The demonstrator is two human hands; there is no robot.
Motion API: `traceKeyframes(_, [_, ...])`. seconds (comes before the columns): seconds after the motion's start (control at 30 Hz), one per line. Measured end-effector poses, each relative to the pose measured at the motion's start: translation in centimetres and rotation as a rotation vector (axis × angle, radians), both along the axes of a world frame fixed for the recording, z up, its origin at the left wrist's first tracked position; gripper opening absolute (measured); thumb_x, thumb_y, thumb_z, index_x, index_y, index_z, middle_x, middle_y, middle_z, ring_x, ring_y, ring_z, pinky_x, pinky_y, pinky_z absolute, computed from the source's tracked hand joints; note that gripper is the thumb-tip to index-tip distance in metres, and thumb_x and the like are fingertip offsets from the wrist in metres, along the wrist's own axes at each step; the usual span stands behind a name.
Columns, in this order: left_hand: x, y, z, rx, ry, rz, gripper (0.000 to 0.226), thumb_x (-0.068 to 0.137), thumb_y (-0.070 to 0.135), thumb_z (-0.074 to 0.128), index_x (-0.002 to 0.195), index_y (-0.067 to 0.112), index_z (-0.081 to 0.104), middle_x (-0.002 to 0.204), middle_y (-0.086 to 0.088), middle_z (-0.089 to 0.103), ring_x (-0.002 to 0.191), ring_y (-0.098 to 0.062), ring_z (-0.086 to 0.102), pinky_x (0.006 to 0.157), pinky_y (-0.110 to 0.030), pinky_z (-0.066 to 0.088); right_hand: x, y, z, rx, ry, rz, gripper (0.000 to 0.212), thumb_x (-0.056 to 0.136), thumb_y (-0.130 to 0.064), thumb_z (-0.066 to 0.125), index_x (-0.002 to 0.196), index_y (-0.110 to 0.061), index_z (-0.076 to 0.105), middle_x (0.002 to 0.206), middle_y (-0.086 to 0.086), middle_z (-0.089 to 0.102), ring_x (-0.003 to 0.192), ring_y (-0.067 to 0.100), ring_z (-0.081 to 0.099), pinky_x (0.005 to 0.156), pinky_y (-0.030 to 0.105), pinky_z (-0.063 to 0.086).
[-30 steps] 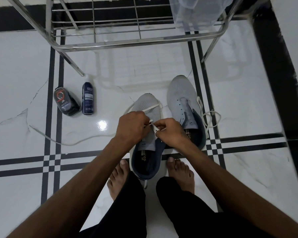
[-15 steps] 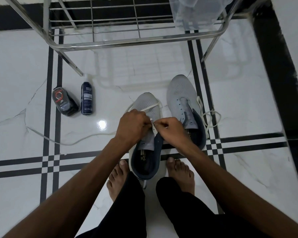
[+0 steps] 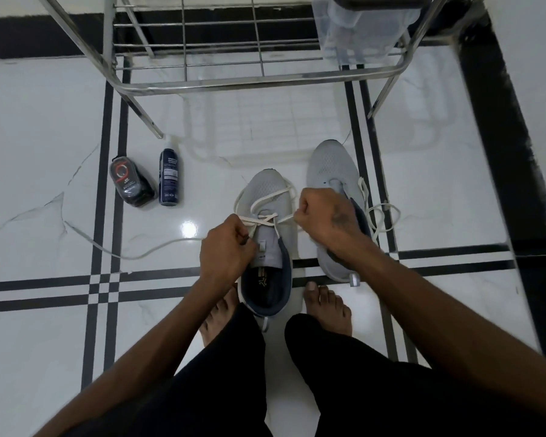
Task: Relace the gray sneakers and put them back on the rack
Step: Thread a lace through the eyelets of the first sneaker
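2 hands (image 3: 226, 244) (image 3: 323, 216) pull lace (image 3: 265, 219) taut over sneaker (image 3: 267, 190).

floor: dark spray can (image 3: 169, 177) upright | dark pouch (image 3: 131, 185) just left | clear plastic container (image 3: 364, 29) on shelf

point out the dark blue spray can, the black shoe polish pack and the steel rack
dark blue spray can (image 3: 169, 177), head view, on its label
black shoe polish pack (image 3: 131, 184), head view, mid body
steel wire shoe rack (image 3: 259, 84), head view, on its front rail

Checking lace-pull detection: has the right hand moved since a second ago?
Yes. The right hand has pulled rightward, away from the left hand, now over the far sneaker, drawing the lace taut.
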State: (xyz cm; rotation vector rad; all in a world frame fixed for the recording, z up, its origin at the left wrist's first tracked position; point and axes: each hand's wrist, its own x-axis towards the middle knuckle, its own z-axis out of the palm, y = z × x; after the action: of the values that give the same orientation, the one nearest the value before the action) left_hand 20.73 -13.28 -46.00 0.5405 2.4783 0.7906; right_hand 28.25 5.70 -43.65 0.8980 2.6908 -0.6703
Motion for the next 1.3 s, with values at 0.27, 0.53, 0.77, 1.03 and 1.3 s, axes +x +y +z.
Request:
traceKeyframes(0.27, [-0.5,1.2,1.2,-0.051,-0.032,-0.110,0.016,0.078,0.015,0.065,0.072,0.017,0.050,0.070,0.002,0.061,0.067,-0.021,0.055,0.058,-0.029,0.039,5.2,6.1,3.7,0.431,-0.122,-0.210,0.017,0.094,-0.021,0.052,0.102,-0.011,0.062,0.106,0.010,0.065,0.099,0.029,0.058,0.075,0.033,0.041])
traceKeyframes(0.53, [-0.5,1.4,0.1,-0.006,0.066,-0.147,0.020,0.090,0.025,0.061,0.073,0.017,0.052,0.069,0.002,0.062,0.065,-0.018,0.055,0.057,-0.029,0.039,-0.6,-2.2,-0.9,0.148,-0.045,0.333,0.017,0.093,-0.019,0.054,0.104,-0.010,0.064,0.106,0.012,0.065,0.106,0.033,0.051,0.079,0.037,0.035])
traceKeyframes(0.77, [-1.8,2.1,-0.8,-0.022,-0.088,0.007,0.020,0.090,0.042,0.059,0.094,0.022,0.063,0.091,0.010,0.065,0.084,-0.011,0.059,0.072,-0.030,0.043,-0.6,-1.6,-0.9,0.076,0.075,0.327,0.010,0.087,-0.007,0.060,0.091,-0.006,0.069,0.082,0.017,0.066,0.081,0.035,0.061,0.062,0.033,0.035])
traceKeyframes(1.03, [-8.2,7.1,-3.5,-0.064,-0.186,0.060,0.047,0.095,0.039,0.051,0.063,0.005,0.055,0.065,-0.006,0.055,0.069,-0.025,0.055,0.058,-0.031,0.038,-0.1,-1.5,-2.6,-0.048,0.068,0.233,0.010,0.093,-0.009,0.055,0.093,-0.010,0.065,0.086,0.007,0.063,0.080,0.024,0.056,0.064,0.029,0.031])
traceKeyframes(1.3, [-11.5,8.4,-5.7,-0.043,-0.465,0.128,0.024,0.083,0.015,0.070,0.081,-0.009,0.068,0.069,-0.011,0.058,0.070,-0.021,0.055,0.067,-0.031,0.044,-0.5,-1.6,-3.2,-0.110,0.021,0.247,0.017,0.093,-0.002,0.050,0.099,-0.006,0.065,0.092,0.009,0.063,0.076,0.022,0.050,0.067,0.027,0.032])
